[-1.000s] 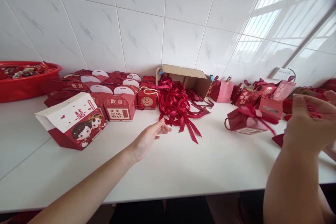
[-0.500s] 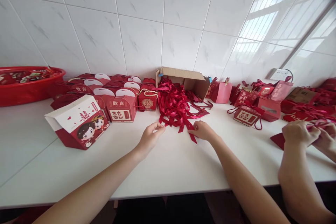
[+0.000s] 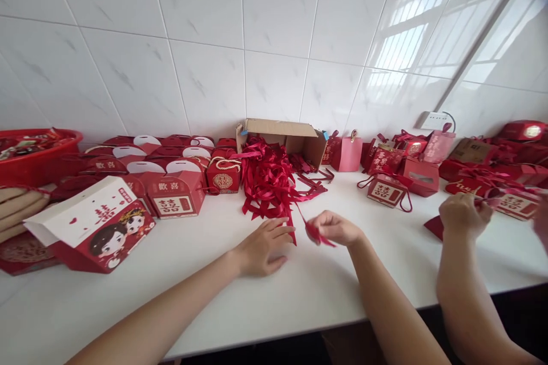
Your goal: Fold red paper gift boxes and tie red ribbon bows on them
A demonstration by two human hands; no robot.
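A heap of red ribbons (image 3: 269,179) spills from a tipped cardboard box (image 3: 282,131) at the back of the white counter (image 3: 274,296). My right hand (image 3: 336,228) is pinched shut on one red ribbon (image 3: 314,232) that trails back up to the heap. My left hand (image 3: 263,245) lies on the counter just left of it, fingers stretched out and resting on a ribbon end at the heap's front edge.
Red gift boxes (image 3: 175,197) stand in rows at the left, with a larger white-and-red cartoon box (image 3: 92,225) in front and a red basin (image 3: 36,154) behind. More red and pink boxes (image 3: 387,188) sit at the right, where another person's hand (image 3: 464,214) works with a ribbon.
My right hand has closed on a ribbon and drawn it out towards me. My left hand has spread flat on the counter. The view has shifted right and down.
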